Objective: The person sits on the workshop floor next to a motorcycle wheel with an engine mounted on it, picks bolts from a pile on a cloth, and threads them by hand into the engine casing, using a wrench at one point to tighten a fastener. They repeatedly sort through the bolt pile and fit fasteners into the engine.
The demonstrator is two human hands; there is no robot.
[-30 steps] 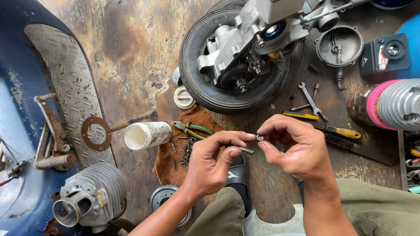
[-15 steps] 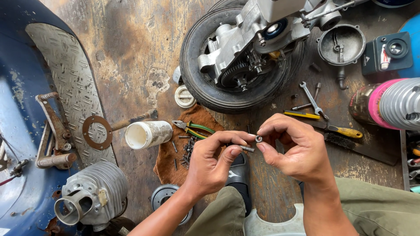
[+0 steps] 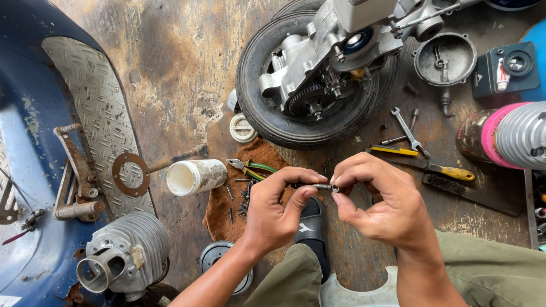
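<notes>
Single head view, worn on the person's head, facing steeply down at a stained floor (image 3: 170,68) from close above. Both forearms enter from the bottom edge; left hand (image 3: 273,213) and right hand (image 3: 381,207) sit centre-low, near the lens. Wheel (image 3: 273,113) with engine lies at the top, a blue panel (image 3: 23,159) at left. No second view to share with

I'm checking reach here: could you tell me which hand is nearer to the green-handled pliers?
Left. The left hand sits just right of and below the green-handled pliers on the brown cloth; the right hand lies farther right, beyond the small bolt both hands pinch.
</notes>
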